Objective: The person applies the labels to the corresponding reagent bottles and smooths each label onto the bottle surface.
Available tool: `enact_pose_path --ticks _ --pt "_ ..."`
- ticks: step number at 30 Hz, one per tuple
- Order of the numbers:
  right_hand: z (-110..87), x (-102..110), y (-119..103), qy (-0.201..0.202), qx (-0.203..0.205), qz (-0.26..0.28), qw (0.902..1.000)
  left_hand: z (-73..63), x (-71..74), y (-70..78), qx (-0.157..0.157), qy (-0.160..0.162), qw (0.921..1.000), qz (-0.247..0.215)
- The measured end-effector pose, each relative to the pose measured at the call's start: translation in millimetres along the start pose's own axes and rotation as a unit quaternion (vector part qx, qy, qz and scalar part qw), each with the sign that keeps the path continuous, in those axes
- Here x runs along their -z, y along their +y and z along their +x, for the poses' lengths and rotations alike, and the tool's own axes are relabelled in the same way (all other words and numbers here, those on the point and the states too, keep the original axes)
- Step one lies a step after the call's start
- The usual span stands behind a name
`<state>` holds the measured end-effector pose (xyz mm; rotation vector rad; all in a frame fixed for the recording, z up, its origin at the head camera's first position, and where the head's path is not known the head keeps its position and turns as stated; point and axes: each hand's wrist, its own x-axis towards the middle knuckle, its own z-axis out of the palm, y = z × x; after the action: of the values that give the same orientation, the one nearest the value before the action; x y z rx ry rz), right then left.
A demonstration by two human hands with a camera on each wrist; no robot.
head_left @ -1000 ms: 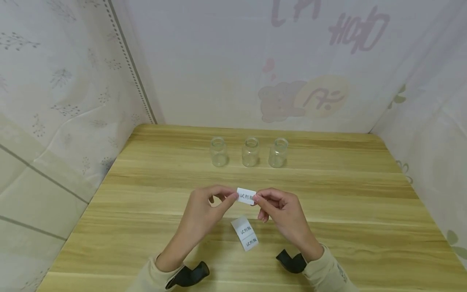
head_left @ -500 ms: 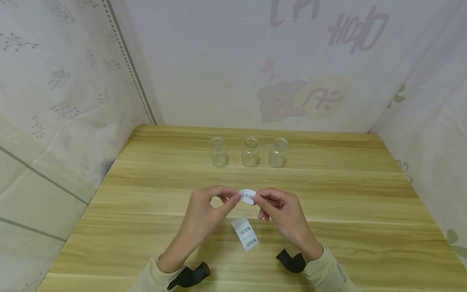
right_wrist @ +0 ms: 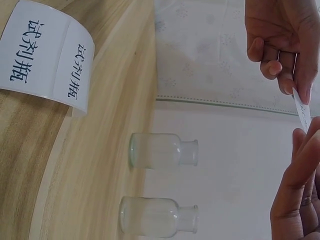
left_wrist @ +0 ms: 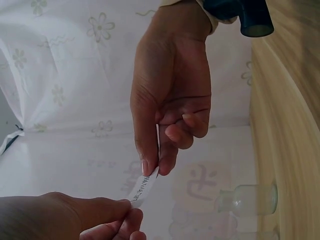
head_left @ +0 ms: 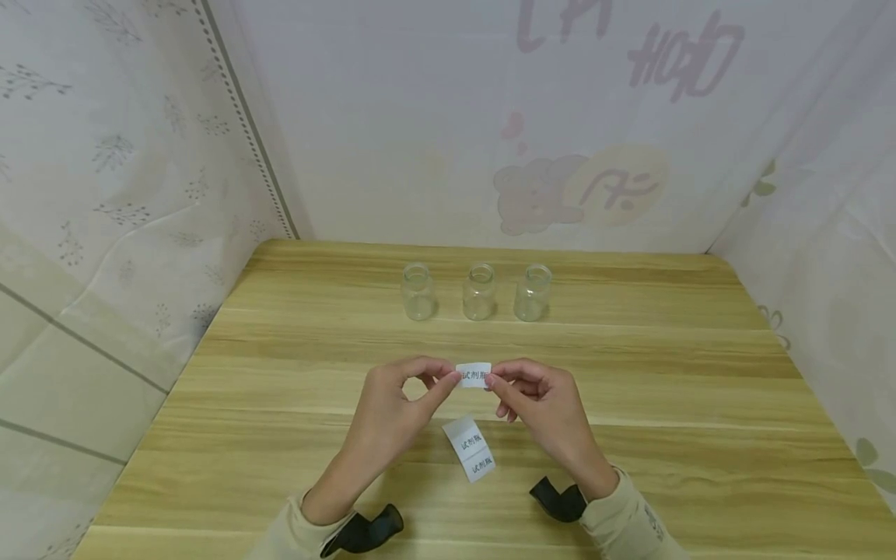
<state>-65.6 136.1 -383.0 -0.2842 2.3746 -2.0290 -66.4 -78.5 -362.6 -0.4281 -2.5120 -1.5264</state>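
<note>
Between my two hands a small white label [head_left: 474, 375] with handwritten dark characters is held up above the table. My left hand [head_left: 400, 404] pinches its left end between thumb and forefinger. At the opposite end, the thumb and forefinger of my right hand [head_left: 549, 404] pinch it too, covering part of the last character. The label bows slightly in the left wrist view. Below the hands, a curled white label sheet [head_left: 470, 449] bearing two more written labels lies on the table. Three clear glass bottles [head_left: 418, 294], [head_left: 479, 294], [head_left: 533, 294] without lids stand upright in a row beyond.
The wood-grain table [head_left: 280, 373] reaches to patterned cloth walls at the back and sides. Black curved fittings [head_left: 367, 529] sit at both wrists by the beige sleeves, close over the tabletop.
The label bends more a half second ago, with my left fingers further onto it, then flattens again as they shift slightly left. Bottles and sheet stay put.
</note>
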Motion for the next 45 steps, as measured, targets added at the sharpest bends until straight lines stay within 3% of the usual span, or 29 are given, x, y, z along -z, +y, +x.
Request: enact_pose_path --ticks 11,20,30,38,45 --pt "6.6 -2 -2 0.010 0.003 -0.026 0.9996 2.8 3.1 0.1 0.005 0.006 1.0000 0.005" --pt "23.7 -10 5 0.008 -0.015 -0.047 0.9988 9.6 4.4 -6.0 0.008 0.012 0.9997 0.022" --pt "34.6 -11 9 0.021 0.015 -0.031 0.9992 14.1 12.7 -8.3 0.013 0.037 0.9986 0.035" --pt "39.1 -16 3 -0.003 0.023 -0.010 0.9997 15.0 17.0 -6.2 0.025 0.039 0.9983 0.035" --pt "43.5 -21 -1 -0.004 0.026 -0.025 0.9993 14.7 17.1 -8.6 0.023 0.048 0.9984 0.021"
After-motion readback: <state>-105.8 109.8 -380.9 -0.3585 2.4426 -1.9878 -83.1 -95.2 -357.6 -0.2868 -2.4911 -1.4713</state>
